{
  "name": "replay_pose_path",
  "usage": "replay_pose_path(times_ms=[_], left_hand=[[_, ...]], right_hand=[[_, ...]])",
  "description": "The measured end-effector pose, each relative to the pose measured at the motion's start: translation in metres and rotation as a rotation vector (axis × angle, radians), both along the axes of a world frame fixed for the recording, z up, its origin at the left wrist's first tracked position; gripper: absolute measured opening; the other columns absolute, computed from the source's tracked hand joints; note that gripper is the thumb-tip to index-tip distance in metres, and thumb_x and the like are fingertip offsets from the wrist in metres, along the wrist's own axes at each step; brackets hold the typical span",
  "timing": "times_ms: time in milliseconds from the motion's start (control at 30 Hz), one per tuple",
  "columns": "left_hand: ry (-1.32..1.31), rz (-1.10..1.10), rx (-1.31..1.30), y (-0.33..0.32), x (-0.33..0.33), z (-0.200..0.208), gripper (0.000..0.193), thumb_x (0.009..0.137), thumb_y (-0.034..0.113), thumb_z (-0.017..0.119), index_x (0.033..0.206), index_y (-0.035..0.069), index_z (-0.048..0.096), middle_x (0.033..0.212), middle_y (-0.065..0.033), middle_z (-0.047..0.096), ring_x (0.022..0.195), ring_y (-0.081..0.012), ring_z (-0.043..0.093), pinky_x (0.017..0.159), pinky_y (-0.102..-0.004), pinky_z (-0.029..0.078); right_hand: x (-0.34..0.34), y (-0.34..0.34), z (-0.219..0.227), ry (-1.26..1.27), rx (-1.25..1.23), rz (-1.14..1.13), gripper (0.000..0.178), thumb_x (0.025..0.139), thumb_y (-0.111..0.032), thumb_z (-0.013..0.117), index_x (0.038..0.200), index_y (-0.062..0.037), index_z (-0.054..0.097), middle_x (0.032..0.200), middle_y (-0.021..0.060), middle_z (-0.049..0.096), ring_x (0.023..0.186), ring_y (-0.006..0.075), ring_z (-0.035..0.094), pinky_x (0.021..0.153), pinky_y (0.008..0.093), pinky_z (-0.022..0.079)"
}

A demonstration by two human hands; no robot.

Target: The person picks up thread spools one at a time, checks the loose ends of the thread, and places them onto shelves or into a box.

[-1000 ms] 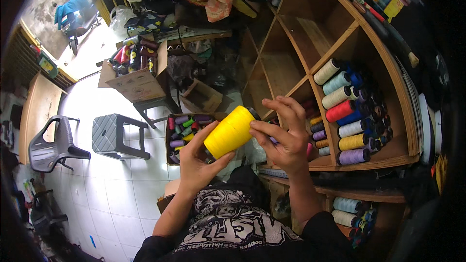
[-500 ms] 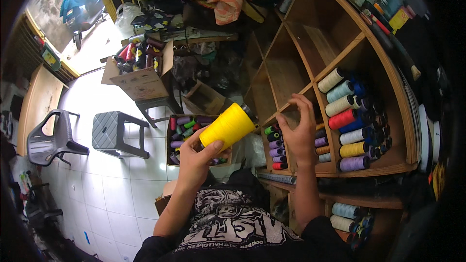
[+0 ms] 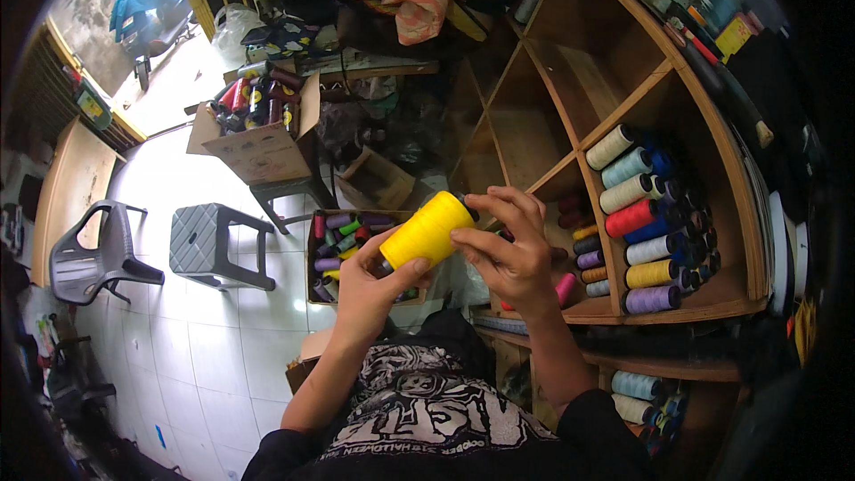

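A large yellow spool of thread [image 3: 429, 230] is held tilted in front of my body, its dark end up and to the right. My left hand [image 3: 370, 278] is wrapped round its lower left part. At the other end my right hand [image 3: 512, 254] pinches it, thumb against the yellow thread and fingers by the dark core end. Behind my right hand, spools lie in a wooden shelf; a pink spool [image 3: 565, 289] shows beside its wrist.
Right of me the wooden shelf [image 3: 614, 110] holds stacked spools [image 3: 634, 220] in several colours. A box of spools [image 3: 313, 254] stands on the floor. Another cardboard box [image 3: 267, 153] of spools is further back. A grey stool [image 3: 218, 236] and a grey chair [image 3: 107, 249] are at left.
My right hand has moved left from beside the shelf and closed onto the spool's dark upper end. The spool has shifted slightly in my left hand.
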State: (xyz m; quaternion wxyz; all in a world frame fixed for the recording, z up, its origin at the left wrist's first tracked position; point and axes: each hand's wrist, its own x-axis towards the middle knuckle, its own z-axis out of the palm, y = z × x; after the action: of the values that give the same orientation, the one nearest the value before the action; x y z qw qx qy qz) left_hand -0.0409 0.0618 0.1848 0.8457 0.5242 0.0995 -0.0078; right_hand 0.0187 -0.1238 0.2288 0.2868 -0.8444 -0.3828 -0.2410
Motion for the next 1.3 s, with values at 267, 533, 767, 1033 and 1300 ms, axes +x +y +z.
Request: replay_pose_path(times_ms=[267, 533, 767, 1033, 1300], left_hand=[[-0.012, 0.048, 0.081, -0.004, -0.002, -0.01, 0.06, 0.077, 0.014, 0.078, 0.125, -0.009, 0.051, 0.104, -0.0129, 0.064, 0.084, -0.0157, 0.065, 0.073, -0.0259, 0.053], [-0.179, 0.102, 0.243, -0.004, -0.005, -0.015, 0.065, 0.073, 0.007, 0.079, 0.128, -0.007, 0.048, 0.116, -0.0135, 0.059, 0.103, -0.0176, 0.06, 0.087, -0.0284, 0.05], [-0.383, 0.227, 0.611, -0.005, -0.004, -0.014, 0.064, 0.071, 0.004, 0.079, 0.128, -0.003, 0.051, 0.122, -0.0172, 0.059, 0.109, -0.0227, 0.06, 0.094, -0.0333, 0.048], [-0.619, 0.353, 0.927, -0.004, -0.005, -0.007, 0.062, 0.066, -0.001, 0.078, 0.124, 0.0, 0.056, 0.125, -0.021, 0.057, 0.112, -0.0327, 0.059, 0.095, -0.0361, 0.047], [-0.732, 0.399, 1.109, 0.003, -0.007, -0.007, 0.061, 0.066, -0.008, 0.075, 0.123, 0.0, 0.056, 0.125, -0.0231, 0.056, 0.113, -0.036, 0.058, 0.094, -0.0389, 0.049]], right_hand=[[0.007, 0.01, -0.027, 0.096, 0.164, -0.065, 0.011, 0.087, -0.011, 0.062, 0.093, -0.0021, 0.058, 0.11, 0.0087, 0.058, 0.11, 0.0261, 0.053, 0.091, 0.0385, 0.039], [0.02, -0.014, -0.025, 0.638, 0.685, -0.006, 0.014, 0.096, -0.013, 0.048, 0.099, -0.0015, 0.055, 0.108, 0.008, 0.057, 0.086, 0.0091, 0.051, 0.075, 0.0259, 0.042], [0.014, -0.003, -0.006, 0.453, 0.38, 0.033, 0.043, 0.08, -0.013, 0.071, 0.12, -0.0033, 0.056, 0.123, 0.0117, 0.057, 0.111, 0.0241, 0.056, 0.088, 0.0325, 0.046], [0.016, 0.014, 0.011, 0.351, 0.278, 0.046, 0.03, 0.079, -0.016, 0.074, 0.106, -0.0042, 0.067, 0.116, 0.0112, 0.06, 0.109, 0.0241, 0.058, 0.089, 0.0331, 0.047], [0.015, 0.031, -0.009, 0.607, 0.723, -0.008, 0.013, 0.086, -0.011, 0.068, 0.094, -0.0004, 0.068, 0.101, 0.0105, 0.065, 0.095, 0.0181, 0.062, 0.082, 0.0283, 0.048]])
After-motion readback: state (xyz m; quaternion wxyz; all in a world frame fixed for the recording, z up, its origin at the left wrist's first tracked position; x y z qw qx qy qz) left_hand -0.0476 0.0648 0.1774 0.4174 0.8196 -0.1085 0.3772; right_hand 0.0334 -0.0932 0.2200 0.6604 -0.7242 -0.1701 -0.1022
